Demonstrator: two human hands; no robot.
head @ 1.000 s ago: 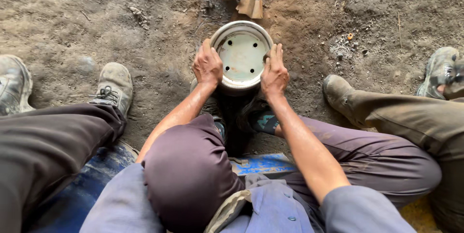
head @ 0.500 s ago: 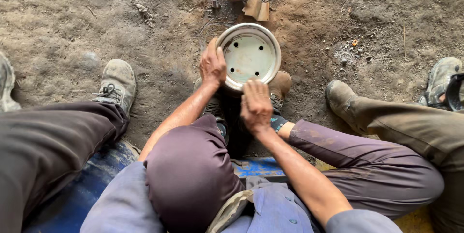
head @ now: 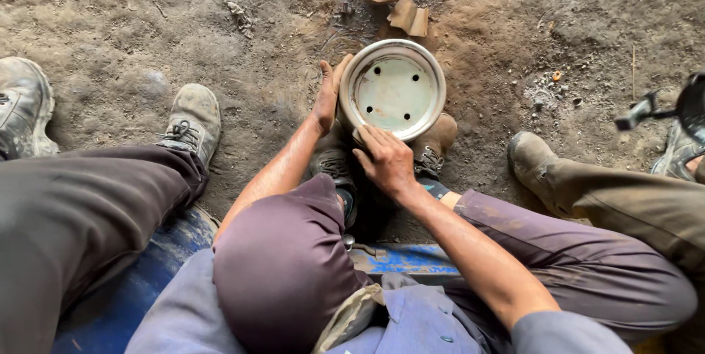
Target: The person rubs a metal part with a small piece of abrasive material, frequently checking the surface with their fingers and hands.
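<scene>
Gripping round metal pan (head: pixel 394 92) — both hands (head: pixel 356 130), dirt floor (head: pixel 110 23)

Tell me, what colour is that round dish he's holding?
Pale greenish-white inside, with a metal-grey rim; head view. Round dish

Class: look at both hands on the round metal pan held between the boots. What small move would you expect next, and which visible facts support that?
Probably a short turn of the metal pan. The left hand cups its left rim, the right hand grips the near rim, and it rests against the boots, so both hands seem placed to rotate it.

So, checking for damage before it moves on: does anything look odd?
Nothing stands out. The round metal dish looks unbent, though its pale inside carries small rusty marks. The left hand and right hand hold its rim.
</scene>
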